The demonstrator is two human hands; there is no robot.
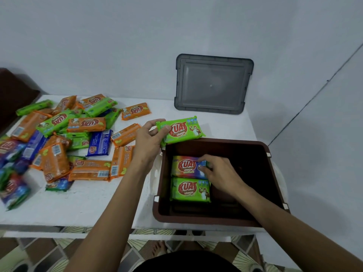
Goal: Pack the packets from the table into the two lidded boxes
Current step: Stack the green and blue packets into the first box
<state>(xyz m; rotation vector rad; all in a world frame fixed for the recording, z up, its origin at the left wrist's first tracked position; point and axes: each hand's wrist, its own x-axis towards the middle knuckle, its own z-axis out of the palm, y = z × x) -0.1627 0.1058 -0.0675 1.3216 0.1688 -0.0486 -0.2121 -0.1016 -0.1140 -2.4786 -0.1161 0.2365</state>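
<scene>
A white tabletop [88, 207] seen from above. On its left side lies a loose heap of packets [64, 138] in orange, green and blue wrappers, overlapping at all angles.

Right of the heap, the left hand [147, 140] pinches the left end of a green packet [182, 130], held label up over the far left corner of an open brown box [206, 220]. The box sits at the right of the tabletop.

Inside it, against the left wall, a multicoloured packet [186, 166] lies flat, with a second green packet [189, 190] touching its near edge. The right hand [218, 173] reaches into the box, its fingers curled on the right end of the multicoloured packet. It appears to be squaring that packet into its row.

A grey lid [213, 84] leans against the far wall. No second box is in view.

To do this step well, the right hand should probably push the packet snug to the wall. The held packet could then go in flat, in line with the row.
</scene>
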